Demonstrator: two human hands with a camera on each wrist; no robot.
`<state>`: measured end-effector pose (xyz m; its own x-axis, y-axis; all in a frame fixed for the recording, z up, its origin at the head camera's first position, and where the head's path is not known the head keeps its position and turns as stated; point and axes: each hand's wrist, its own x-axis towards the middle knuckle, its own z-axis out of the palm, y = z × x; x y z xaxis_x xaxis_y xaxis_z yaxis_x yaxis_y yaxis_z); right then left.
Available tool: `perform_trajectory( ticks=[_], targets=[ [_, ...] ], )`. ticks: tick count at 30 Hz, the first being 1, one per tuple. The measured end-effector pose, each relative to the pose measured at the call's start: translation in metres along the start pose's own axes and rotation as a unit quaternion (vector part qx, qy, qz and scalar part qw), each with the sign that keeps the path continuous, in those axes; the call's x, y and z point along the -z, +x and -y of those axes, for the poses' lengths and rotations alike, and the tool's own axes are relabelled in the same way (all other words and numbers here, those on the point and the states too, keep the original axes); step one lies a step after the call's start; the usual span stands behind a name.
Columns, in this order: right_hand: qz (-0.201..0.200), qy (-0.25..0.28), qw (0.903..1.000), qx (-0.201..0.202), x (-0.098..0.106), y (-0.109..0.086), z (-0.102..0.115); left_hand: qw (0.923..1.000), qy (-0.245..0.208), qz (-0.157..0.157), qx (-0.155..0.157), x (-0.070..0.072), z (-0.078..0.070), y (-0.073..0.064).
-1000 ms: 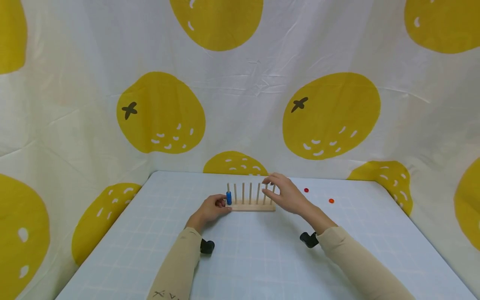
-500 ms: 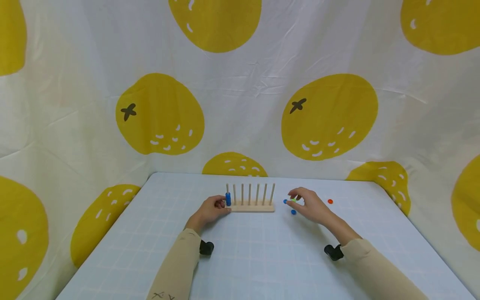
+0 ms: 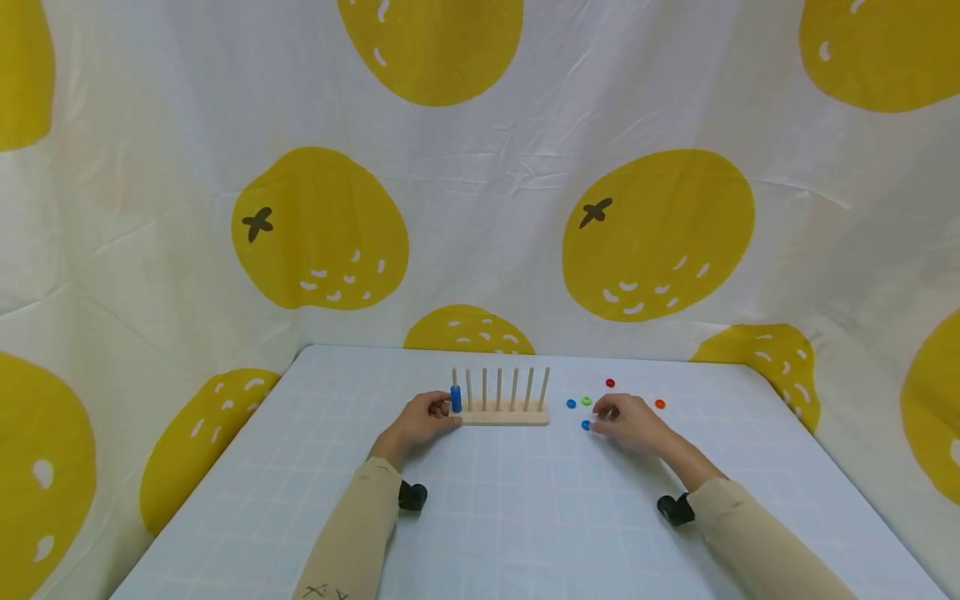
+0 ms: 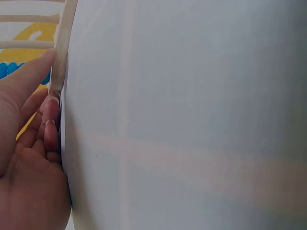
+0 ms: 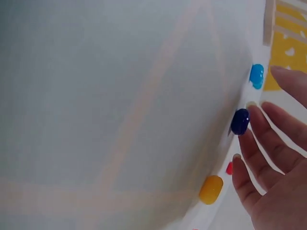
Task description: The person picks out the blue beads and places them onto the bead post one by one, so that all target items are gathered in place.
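Observation:
My left hand (image 3: 417, 418) holds the left end of a wooden peg stand (image 3: 504, 418), thumb at the front and fingers behind. Several upright pegs rise from its base, and blue beads (image 3: 456, 399) are stacked on the leftmost one. To the right of the stand, my right hand (image 3: 632, 423) hovers low with its fingers apart. Its thumb is beside a blue bead (image 3: 587, 425) on the table. In the right wrist view a dark blue bead (image 5: 240, 121) appears right by the fingertips, and nothing is pinched.
Around the right hand lie another blue bead (image 3: 572, 403), a green bead (image 3: 587, 401), a red bead (image 3: 611, 382) and an orange bead (image 3: 660, 403). A white curtain with yellow fruit shapes (image 3: 658, 235) hangs behind the table (image 3: 517, 517).
My right hand has left the right-hand pegs, moving right and down to the loose beads, then slightly lower beside the near blue one. The left hand stays on the stand.

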<state>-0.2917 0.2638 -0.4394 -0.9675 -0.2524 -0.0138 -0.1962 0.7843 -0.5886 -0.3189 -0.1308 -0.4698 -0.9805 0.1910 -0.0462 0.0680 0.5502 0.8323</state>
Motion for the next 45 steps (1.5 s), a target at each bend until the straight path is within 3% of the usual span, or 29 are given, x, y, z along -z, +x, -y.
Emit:
perform_trajectory(
  ticks=[10,25,33,39,45],
  targets=[
    [0.012,-0.005,0.9998,0.014,-0.006,0.007,-0.005,1.0000,0.000,-0.002,-0.006,0.000,-0.001,-0.002],
    [0.028,0.001,0.9995,0.016,-0.009,0.011,-0.002,0.9999,-0.001,-0.001,0.013,-0.001,-0.001,-0.001],
    [0.033,-0.005,0.9994,0.002,-0.009,0.015,0.000,0.9999,0.002,-0.001,0.010,-0.001,-0.002,-0.002],
    [0.022,-0.007,0.9997,-0.005,-0.009,0.017,0.002,0.9999,0.001,-0.002,0.013,-0.001,-0.003,-0.002],
    [-0.011,-0.006,0.9997,0.021,-0.009,0.020,0.007,0.9999,0.001,-0.002,0.013,-0.001,-0.003,-0.002]
  ],
)
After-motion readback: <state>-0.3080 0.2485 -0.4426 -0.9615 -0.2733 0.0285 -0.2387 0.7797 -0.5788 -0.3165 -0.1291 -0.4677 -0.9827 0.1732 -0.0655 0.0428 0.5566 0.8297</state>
